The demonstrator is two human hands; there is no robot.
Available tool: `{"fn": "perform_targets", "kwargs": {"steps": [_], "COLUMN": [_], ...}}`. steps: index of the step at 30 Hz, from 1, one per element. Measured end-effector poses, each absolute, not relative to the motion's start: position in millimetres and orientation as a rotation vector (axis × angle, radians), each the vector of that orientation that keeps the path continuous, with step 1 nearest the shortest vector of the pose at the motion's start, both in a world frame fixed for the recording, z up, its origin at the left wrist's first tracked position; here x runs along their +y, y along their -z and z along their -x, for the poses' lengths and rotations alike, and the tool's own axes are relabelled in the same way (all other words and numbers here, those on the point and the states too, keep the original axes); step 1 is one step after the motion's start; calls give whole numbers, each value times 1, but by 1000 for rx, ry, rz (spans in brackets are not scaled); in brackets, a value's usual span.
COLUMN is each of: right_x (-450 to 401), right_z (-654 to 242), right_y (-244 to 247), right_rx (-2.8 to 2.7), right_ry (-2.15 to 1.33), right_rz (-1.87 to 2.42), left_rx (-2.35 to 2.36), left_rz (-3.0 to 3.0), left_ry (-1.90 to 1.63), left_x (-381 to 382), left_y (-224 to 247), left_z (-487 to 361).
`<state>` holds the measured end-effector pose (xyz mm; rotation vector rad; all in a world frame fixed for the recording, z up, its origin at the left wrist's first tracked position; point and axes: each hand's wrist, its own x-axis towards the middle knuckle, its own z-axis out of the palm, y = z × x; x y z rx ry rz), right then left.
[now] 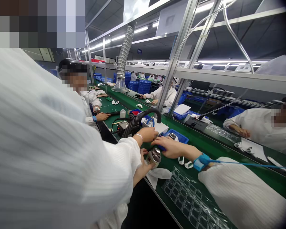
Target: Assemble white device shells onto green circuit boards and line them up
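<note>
My left hand (141, 168) is closed around a pale part with two shiny round silver tops (154, 156), held over the near edge of the bench. Its forearm is partly hidden by a co-worker's white sleeve. My right hand (170, 148), with a blue strap (201, 161) on the wrist, has its fingers stretched out at the near side of a blue tray (184, 140). A round silver-topped part (172, 136) lies in that tray. The co-worker's hand (146, 135), wearing a bracelet, reaches in beside my right fingertips; what it holds is hidden.
A co-worker in a white coat (50, 133) fills the left side. A clear plastic blister tray (190, 200), white cloth (158, 175) and white curved parts (184, 162) lie on the green bench. Behind are a black hose (138, 119), a control box (124, 128) and metal posts (168, 86).
</note>
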<state>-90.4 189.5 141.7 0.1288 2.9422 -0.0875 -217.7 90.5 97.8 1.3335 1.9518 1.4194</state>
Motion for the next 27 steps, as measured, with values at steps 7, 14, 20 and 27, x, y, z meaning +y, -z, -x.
{"fn": "perform_targets", "kwargs": {"steps": [7, 14, 20, 27], "right_x": [172, 169, 164, 147], "right_z": [83, 91, 96, 102], "right_y": [-130, -132, -119, -107], "right_rx": [2972, 2955, 2980, 2975], "right_ry": [-176, -308, -287, -258], "right_rz": [161, 157, -66, -560], "left_rx": [1931, 2179, 2203, 2197], "left_rz": [-1416, -1223, -1216, -1264], "left_ry": [-1394, -1465, -1513, -1539], "left_x": [104, 34, 48, 48], "left_y": [-150, -1, 9, 15], "left_z": [249, 169, 173, 173]}}
